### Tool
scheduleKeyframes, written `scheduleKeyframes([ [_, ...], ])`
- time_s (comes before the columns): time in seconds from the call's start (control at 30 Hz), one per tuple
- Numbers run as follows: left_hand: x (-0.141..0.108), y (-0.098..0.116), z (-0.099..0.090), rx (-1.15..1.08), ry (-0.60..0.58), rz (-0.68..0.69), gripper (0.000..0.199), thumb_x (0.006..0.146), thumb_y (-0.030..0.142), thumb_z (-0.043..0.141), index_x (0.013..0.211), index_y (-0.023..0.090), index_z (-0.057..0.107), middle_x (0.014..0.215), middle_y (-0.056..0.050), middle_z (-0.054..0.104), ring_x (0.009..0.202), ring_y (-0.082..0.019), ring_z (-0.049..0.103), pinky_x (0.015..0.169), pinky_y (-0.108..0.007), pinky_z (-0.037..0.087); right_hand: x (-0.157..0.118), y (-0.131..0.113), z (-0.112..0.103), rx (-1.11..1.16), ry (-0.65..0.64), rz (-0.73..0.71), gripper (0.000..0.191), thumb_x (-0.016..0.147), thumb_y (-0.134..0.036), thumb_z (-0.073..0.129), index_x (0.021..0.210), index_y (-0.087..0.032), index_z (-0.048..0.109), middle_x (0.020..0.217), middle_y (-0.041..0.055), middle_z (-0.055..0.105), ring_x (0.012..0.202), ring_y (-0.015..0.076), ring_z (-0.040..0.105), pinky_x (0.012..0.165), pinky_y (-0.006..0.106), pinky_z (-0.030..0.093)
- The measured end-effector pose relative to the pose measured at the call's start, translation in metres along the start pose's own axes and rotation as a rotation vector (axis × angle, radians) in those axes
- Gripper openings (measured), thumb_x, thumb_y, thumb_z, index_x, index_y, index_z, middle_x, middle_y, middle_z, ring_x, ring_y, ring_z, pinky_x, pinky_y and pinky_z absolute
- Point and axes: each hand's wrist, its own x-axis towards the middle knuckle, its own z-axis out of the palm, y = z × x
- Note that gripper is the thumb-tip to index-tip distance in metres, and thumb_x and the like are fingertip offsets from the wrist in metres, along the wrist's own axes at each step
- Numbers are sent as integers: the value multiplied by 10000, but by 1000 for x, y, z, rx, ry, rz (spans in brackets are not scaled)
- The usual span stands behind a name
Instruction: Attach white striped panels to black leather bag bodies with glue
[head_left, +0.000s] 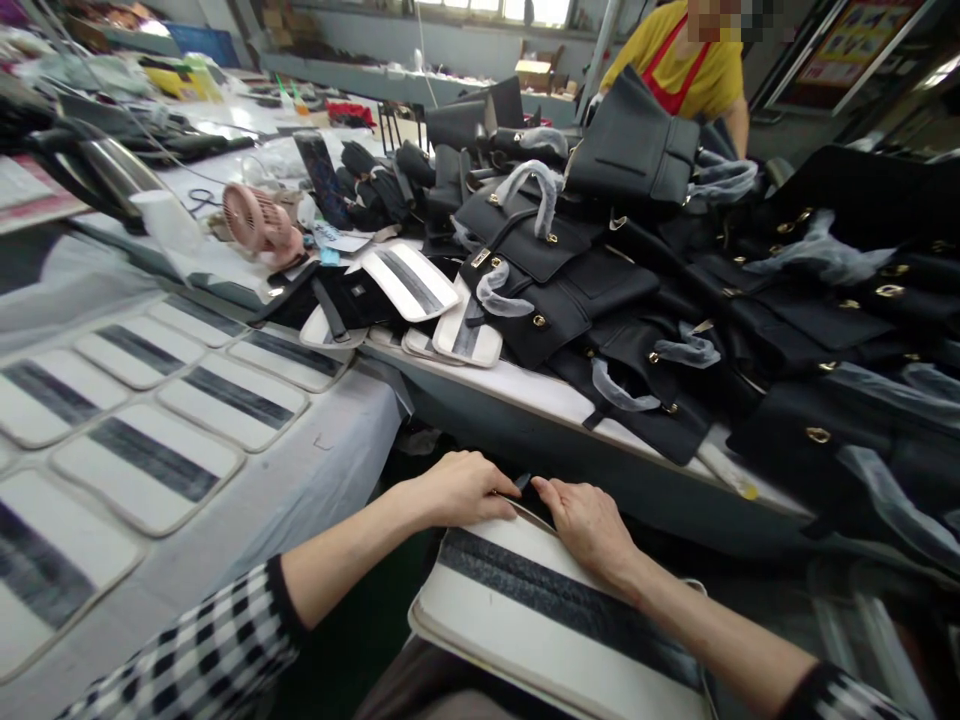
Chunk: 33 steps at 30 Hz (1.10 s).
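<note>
A white padded panel with a dark stripe (525, 610) rests across my lap, and more layers show under its left edge. At its far edge, my left hand (466, 488) is closed in a pinch, thumb and fingers pressed together. Just to the right, my right hand (592, 525) is also closed, its thumb toward the left hand and its wrist over the panel. Between the fingertips shows a small dark glossy piece (523, 482), too small to name. What each hand pinches is hidden. Dark material lies under the fingertips.
On the left table (330, 440) lie several similar striped panels (146, 460). Black handbags (555, 300) with plastic-wrapped handles are piled along the bench ahead. A pink fan (259, 222) and a metal kettle (97, 165) stand back left. A person in yellow (709, 85) is behind the pile.
</note>
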Motion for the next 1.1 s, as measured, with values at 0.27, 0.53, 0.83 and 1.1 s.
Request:
scheduleKeyframes([
  [0.27, -5, -25, 15, -142, 46, -16, 328, 882, 527, 570, 1150, 378, 686, 1067, 8, 736, 953, -200, 695, 741, -245, 443, 3, -2, -1, 38, -39, 44, 683, 1008, -552, 116, 872, -230, 703, 867, 69, 742, 874, 240, 698, 706, 306, 435],
  [0.53, -10, -25, 14, -100, 63, 30, 276, 896, 483, 560, 1099, 369, 708, 951, 6, 758, 872, -198, 700, 663, -238, 415, 12, -26, -2, 40, -66, 31, 696, 1009, -534, 86, 893, -245, 708, 874, 80, 746, 866, 271, 703, 728, 342, 462],
  [0.83, -10, -28, 0, -399, -76, 27, 317, 874, 459, 567, 988, 235, 759, 731, 11, 709, 691, -174, 629, 594, -224, 404, 18, -43, -2, 22, -63, -17, 660, 1015, -498, 88, 956, -256, 699, 902, 80, 741, 865, 275, 702, 726, 361, 473],
  [1.1, -22, -51, 22, -843, -24, -46, 504, 772, 379, 684, 1218, 148, 657, 1130, -63, 707, 1031, -237, 633, 871, -278, 478, 17, -42, -2, 39, -83, -37, 629, 1020, -486, 98, 1024, -289, 696, 970, 58, 743, 928, 280, 696, 748, 367, 481],
])
